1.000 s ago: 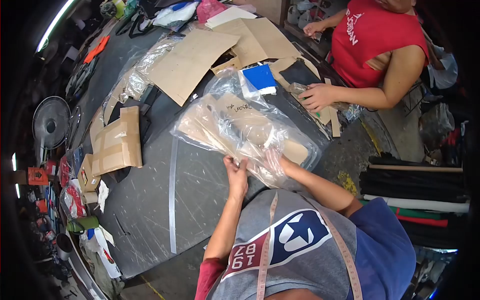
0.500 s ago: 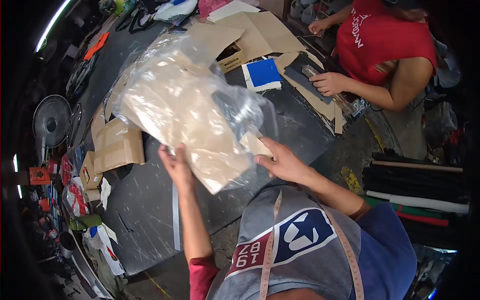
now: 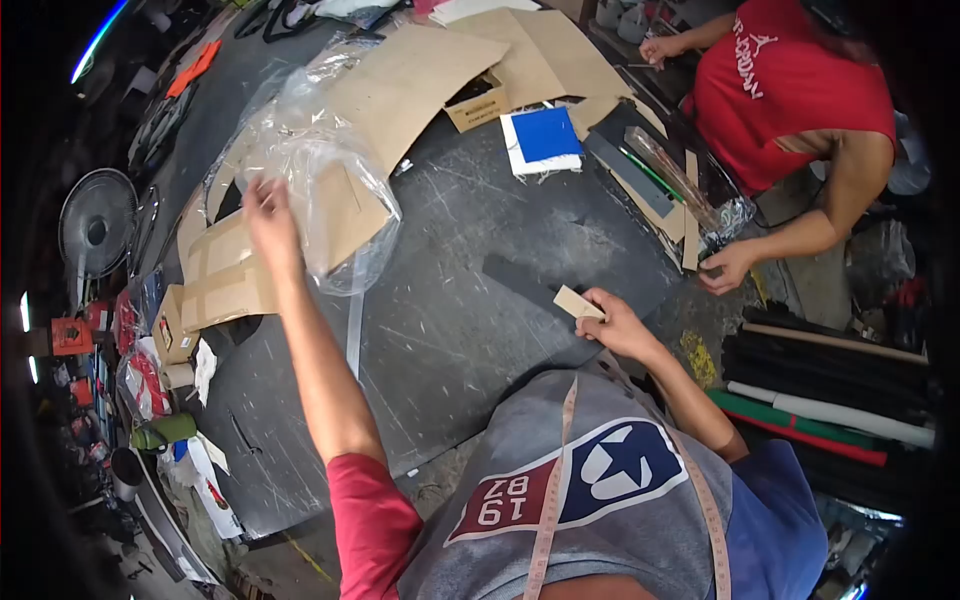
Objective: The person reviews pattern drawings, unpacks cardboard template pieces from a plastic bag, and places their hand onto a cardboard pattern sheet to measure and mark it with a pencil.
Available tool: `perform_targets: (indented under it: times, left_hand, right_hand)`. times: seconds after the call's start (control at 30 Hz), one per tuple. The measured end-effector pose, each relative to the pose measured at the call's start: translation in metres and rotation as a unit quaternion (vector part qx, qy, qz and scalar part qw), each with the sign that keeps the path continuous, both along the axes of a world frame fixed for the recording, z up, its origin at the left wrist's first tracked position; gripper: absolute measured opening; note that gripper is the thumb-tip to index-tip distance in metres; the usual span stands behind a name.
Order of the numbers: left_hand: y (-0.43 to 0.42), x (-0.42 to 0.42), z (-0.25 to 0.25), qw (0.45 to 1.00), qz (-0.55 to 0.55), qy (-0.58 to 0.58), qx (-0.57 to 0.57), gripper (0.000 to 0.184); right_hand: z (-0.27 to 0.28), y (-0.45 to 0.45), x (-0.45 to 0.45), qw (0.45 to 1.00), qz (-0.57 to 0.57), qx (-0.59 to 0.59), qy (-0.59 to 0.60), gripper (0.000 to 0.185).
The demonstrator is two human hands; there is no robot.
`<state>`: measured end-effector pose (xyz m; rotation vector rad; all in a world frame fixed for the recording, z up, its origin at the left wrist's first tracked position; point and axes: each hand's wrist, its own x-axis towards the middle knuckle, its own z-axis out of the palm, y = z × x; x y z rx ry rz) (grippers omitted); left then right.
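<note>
My right hand [image 3: 618, 326] pinches a small tan piece of cardboard [image 3: 578, 303] above the near right part of the dark worktable [image 3: 450, 280]. My left hand [image 3: 268, 222], slightly blurred, is stretched out at the left with its fingers apart. It is over a taped brown cardboard box [image 3: 228, 265], beside a crumpled clear plastic bag [image 3: 345, 255]. Whether its fingertips touch the plastic cannot be made out. Tan sheet material shows through the bag, and large brown cardboard sheets [image 3: 420, 75] lie behind it.
A blue square [image 3: 545, 135] on white fabric lies at the back. Opposite, a person in a red shirt [image 3: 790, 90] has a hand [image 3: 728, 266] at the table's right edge. Fabric rolls [image 3: 830, 415] are stacked at right; a fan [image 3: 98, 230] stands at left.
The plastic bag has gone from between my hands to the left part of the table, and my left hand moved left with it. My right hand shifted right, keeping the small cardboard. The other person's hand moved nearer.
</note>
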<state>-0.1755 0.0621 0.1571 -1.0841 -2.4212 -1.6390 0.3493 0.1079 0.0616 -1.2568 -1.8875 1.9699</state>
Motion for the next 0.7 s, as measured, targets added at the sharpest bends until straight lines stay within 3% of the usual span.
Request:
perform_targets:
  times: [0.1,0.17,0.2,0.3,0.37,0.47,0.53,0.63,0.7]
  left_hand:
    - [0.049,0.083,-0.008,0.972,-0.211,-0.084,-0.058,0.040]
    - [0.082,0.098,-0.062,0.882,-0.339,-0.312,-0.100,0.048]
    - [0.088,0.107,-0.070,0.874,-0.352,-0.316,-0.108,0.048]
    - [0.105,0.132,-0.087,0.823,-0.250,-0.510,0.003,0.060]
    - [0.118,0.116,-0.104,0.810,-0.225,-0.538,0.066,0.073]
    - [0.138,0.070,-0.124,0.809,-0.180,-0.549,0.110,0.074]
    - [0.157,0.021,-0.157,0.730,-0.238,-0.612,0.192,0.079]
    - [0.156,0.070,-0.071,0.711,-0.214,-0.634,0.215,0.076]
    - [0.150,0.075,-0.061,0.704,-0.199,-0.642,0.228,0.075]
  right_hand:
    - [-0.005,-0.003,-0.007,0.995,-0.045,-0.091,0.020,0.028]
    - [-0.008,-0.006,-0.014,0.987,-0.080,-0.135,0.031,0.029]
    - [-0.011,-0.010,-0.018,0.983,-0.106,-0.135,0.060,0.030]
    - [-0.014,-0.012,-0.020,0.974,-0.174,-0.114,0.087,0.032]
    - [-0.015,-0.014,-0.016,0.972,-0.203,-0.086,0.085,0.033]
    - [-0.014,-0.016,-0.012,0.979,-0.176,-0.080,0.060,0.035]
    - [-0.017,-0.014,-0.016,0.983,-0.156,-0.080,0.050,0.036]
    - [-0.025,-0.013,-0.022,0.991,-0.110,-0.055,0.056,0.040]
    - [-0.028,-0.015,-0.024,0.991,-0.109,-0.052,0.053,0.042]
